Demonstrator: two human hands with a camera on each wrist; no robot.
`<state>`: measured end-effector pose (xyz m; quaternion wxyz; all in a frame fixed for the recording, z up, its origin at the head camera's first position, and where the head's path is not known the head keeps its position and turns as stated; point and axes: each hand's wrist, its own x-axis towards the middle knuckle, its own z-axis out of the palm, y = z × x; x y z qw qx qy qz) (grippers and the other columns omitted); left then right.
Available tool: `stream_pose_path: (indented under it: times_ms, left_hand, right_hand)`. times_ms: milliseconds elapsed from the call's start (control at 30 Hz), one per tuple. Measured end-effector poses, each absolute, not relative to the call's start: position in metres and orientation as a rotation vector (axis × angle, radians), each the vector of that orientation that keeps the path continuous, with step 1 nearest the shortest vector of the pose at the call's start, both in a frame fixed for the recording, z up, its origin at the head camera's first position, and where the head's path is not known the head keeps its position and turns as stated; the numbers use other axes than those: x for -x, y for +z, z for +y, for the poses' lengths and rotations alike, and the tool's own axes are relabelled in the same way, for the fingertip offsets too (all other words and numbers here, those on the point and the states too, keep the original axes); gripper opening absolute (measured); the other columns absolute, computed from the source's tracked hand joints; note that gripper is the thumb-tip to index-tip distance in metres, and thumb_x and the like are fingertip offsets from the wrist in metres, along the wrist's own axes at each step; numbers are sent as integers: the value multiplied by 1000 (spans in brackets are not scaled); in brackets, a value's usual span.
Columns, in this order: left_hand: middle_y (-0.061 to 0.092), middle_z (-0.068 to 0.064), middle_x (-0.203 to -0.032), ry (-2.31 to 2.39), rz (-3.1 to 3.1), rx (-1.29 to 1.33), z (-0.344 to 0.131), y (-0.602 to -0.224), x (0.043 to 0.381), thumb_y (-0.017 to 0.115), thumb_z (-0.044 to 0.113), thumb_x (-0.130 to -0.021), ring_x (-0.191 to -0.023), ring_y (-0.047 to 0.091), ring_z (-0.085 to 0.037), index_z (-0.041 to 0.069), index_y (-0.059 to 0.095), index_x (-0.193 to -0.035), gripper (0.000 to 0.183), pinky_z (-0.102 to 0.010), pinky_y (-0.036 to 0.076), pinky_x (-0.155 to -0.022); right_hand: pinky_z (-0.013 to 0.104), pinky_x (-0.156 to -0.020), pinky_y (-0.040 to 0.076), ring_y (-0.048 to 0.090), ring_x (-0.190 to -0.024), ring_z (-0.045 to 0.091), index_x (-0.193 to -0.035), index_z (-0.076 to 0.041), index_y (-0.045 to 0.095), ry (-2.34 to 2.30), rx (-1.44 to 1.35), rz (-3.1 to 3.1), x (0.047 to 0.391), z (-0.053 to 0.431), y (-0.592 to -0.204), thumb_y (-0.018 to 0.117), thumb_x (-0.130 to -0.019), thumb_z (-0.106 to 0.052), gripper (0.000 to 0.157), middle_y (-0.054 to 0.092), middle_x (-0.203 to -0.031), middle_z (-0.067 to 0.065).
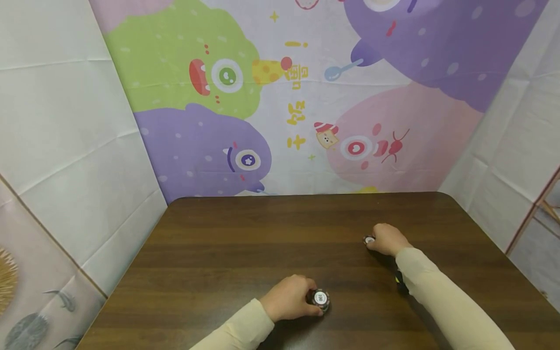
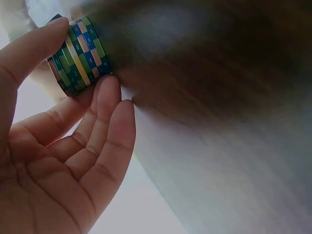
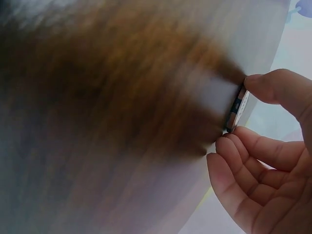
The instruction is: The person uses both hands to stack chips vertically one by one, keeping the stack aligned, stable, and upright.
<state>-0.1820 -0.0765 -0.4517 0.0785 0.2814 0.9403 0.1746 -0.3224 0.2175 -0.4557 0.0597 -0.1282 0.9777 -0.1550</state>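
Toward the front of the brown table (image 1: 227,253), my left hand (image 1: 290,299) grips a short stack of poker chips (image 1: 321,298), its white top marked 100. The left wrist view shows the edges of several chips in the stack (image 2: 80,56), with my thumb on one side and fingertips on the other. Farther back and to the right, my right hand (image 1: 389,239) pinches a poker chip (image 1: 369,240) low over the tabletop. In the right wrist view this chip (image 3: 237,108) stands edge-on between thumb and fingertips.
A cartoon-printed cloth (image 1: 288,97) hangs just behind the table's far edge. Pale cloth walls (image 1: 65,121) close in the left and right sides. Under the right sleeve (image 1: 442,287) shows a small dark item with a yellow spot (image 1: 398,280).
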Motion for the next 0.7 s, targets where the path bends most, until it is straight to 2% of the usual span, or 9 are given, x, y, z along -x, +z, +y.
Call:
stream_pose_path:
  times_ms: [300,467,567,700]
  left_hand:
    - [65,11,-82,514,2820,-850,-77,-451,181,83,39,-75,-71,50,1,12,71,-102,41,-18,45,-66]
    - [67,10,-84,503,2828,-860,-77,-450,181,83,39,-75,-72,51,1,11,71,-102,41,-18,46,-67]
    - [66,11,-82,510,2828,-860,-77,-450,181,83,39,-75,-71,50,1,12,71,-101,39,-18,45,-66]
    - [63,12,-79,527,2825,-855,-77,-450,181,84,38,-74,-68,49,1,12,71,-99,38,-17,44,-65]
  right_hand:
    - [25,-51,25,30,-51,10,-56,-19,39,-548,423,2927,316,217,-453,65,-81,-18,36,33,-54,-8]
    - [26,-52,29,35,-52,11,-61,-14,51,-571,491,2926,310,210,-450,67,-82,-20,27,43,-57,-5]
    - [27,-55,36,44,-58,13,-78,-6,63,-591,508,2923,303,203,-445,69,-83,-20,16,56,-68,-1]
    - [29,-62,45,53,-68,14,-99,1,66,-655,545,2914,291,193,-437,73,-83,-20,27,66,-87,6]
